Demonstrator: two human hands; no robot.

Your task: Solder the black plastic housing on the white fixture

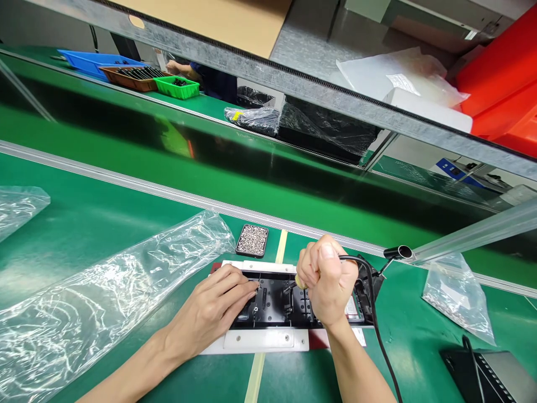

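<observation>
A long black plastic housing (273, 299) lies in a white fixture (268, 340) on the green bench. My right hand (329, 280) is closed in a fist around a corded tool that looks like a soldering iron (298, 282); its metal tip points left and down over the housing's middle. My left hand (216, 305) rests over the housing's left end, fingertips pinched together at its inner surface. Whatever is between those fingertips is too small to name. Behind the fixture sits a small black tray (252, 240) of tiny metal pieces.
A clear plastic bag (126, 280) stretches across the left side. A metal tube holder (398, 253) stands right of the fixture, near a bag of small parts (459, 296) and a black device (486, 375). The black cord (373, 313) trails toward me. Beyond the partition, a co-worker's arm (182, 68) shows.
</observation>
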